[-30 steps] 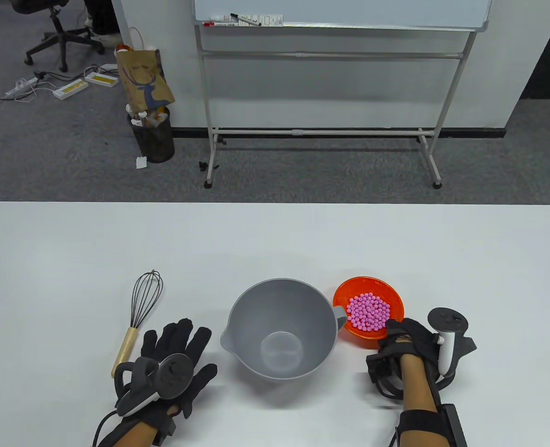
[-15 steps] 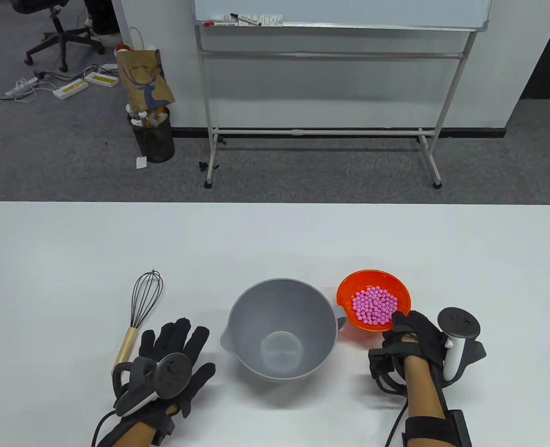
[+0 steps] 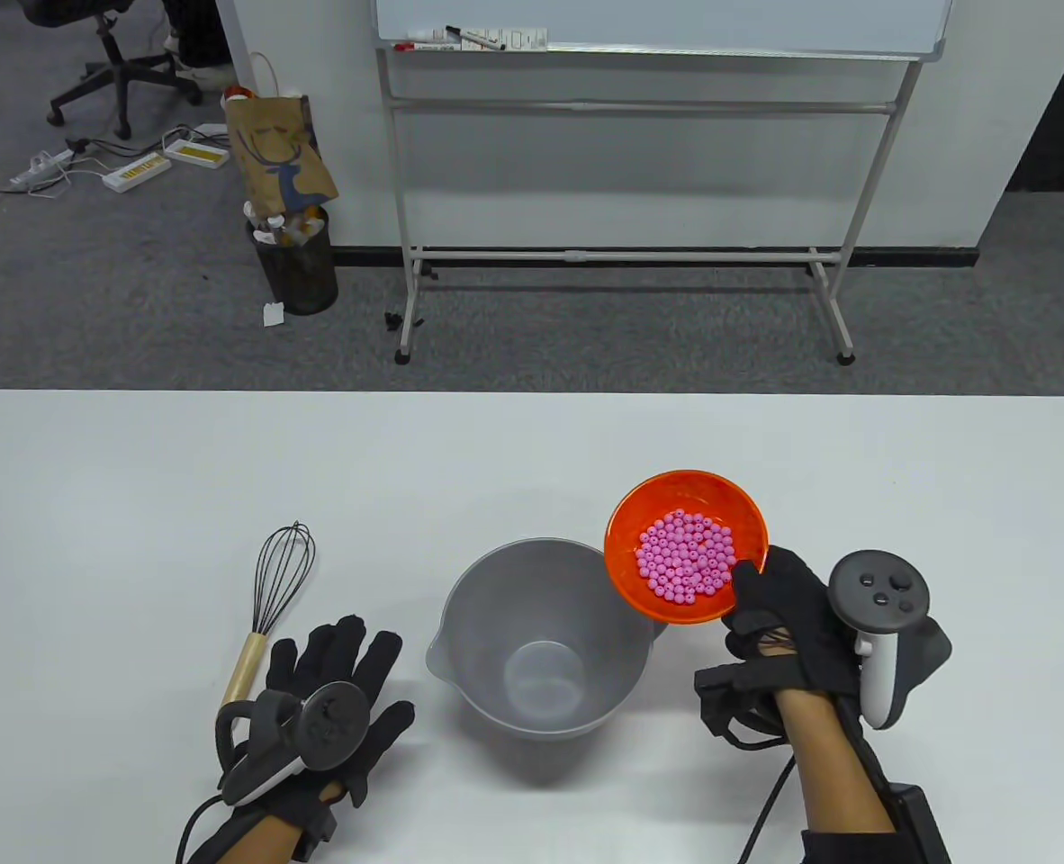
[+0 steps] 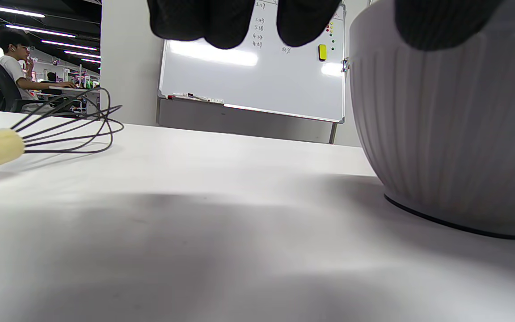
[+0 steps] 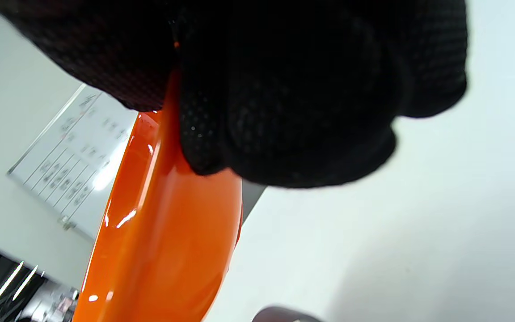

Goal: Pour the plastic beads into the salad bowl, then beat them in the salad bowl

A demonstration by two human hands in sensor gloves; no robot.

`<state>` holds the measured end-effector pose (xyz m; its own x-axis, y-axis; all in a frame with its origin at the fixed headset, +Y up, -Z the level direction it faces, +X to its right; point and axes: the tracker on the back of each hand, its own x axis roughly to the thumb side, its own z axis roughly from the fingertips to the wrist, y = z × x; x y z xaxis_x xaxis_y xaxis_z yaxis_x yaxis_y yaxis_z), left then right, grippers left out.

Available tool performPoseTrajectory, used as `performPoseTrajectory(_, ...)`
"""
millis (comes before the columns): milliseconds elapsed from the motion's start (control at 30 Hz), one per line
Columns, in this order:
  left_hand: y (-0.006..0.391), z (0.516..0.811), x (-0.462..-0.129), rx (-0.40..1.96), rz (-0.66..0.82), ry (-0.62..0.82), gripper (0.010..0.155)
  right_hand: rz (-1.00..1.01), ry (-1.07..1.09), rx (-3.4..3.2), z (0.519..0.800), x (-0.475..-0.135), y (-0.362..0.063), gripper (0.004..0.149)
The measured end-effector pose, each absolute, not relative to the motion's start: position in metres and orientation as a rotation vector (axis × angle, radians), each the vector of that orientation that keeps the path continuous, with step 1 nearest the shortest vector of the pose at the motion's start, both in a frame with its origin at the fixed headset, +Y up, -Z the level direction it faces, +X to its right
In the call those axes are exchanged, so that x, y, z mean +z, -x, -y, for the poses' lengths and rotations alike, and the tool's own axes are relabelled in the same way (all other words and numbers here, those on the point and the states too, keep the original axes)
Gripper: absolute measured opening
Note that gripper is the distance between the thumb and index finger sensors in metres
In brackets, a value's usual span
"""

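Note:
My right hand (image 3: 779,598) grips the near rim of an orange bowl (image 3: 626,531) full of pink beads (image 3: 685,556), thumb inside the rim. The bowl is lifted off the table and overlaps the right rim of the empty grey salad bowl (image 3: 543,634). In the right wrist view the gloved fingers (image 5: 284,89) clamp the orange bowl (image 5: 163,241) from above. A wire whisk (image 3: 271,594) with a wooden handle lies left of the salad bowl. My left hand (image 3: 343,666) lies flat on the table between whisk and bowl, fingers straight. The left wrist view shows the whisk (image 4: 61,127) and the salad bowl's ribbed wall (image 4: 445,134).
The white table (image 3: 136,468) stretches wide behind the bowls. Beyond its far edge stand a whiteboard on a frame (image 3: 622,135) and a bin with a paper bag (image 3: 293,243) on the carpet.
My right hand has lifted the orange bowl of beads off the table and carried it up and left, so it now overlaps the salad bowl's right rim. The left hand has stayed put.

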<state>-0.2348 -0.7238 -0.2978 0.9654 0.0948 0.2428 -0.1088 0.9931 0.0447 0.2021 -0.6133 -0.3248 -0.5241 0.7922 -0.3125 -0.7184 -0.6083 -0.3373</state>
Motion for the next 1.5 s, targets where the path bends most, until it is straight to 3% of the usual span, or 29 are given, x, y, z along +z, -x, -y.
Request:
performPoseTrajectory(300,0.235,0.723,-0.298,0.108,0.244,-0.061,0.074,0.458,0.284,2.617,0.605,-0.313,-0.126,0.054)
performPoseTrajectory(500,0.235,0.723,-0.298,0.109,0.246,-0.062,0.073,1.054,0.018,2.958,0.613,-0.292,-0.08,0.052)
performPoseTrajectory(767,0.236,0.723,-0.297,0.107,0.243,-0.057,0.074,1.387,-0.164,3.045,0.624,-0.279,-0.055,0.05)
performPoseTrajectory(933,0.236,0.723,-0.298,0.106,0.245,-0.06,0.074,1.448,-0.207,3.067,0.628,-0.277,-0.051,0.05)
performPoseTrajectory(1133,0.237,0.723,-0.298,0.107,0.243,-0.059,0.073,1.354,-0.146,3.058,0.624,-0.281,-0.058,0.051)
performPoseTrajectory(1367,0.236,0.723,-0.297,0.107,0.246,-0.058,0.073,0.668,0.251,2.67,0.611,-0.303,-0.118,0.051)
performPoseTrajectory(1500,0.236,0.723,-0.297,0.105,0.246,-0.055,0.073,0.398,0.415,2.365,0.62,-0.311,-0.162,0.052)
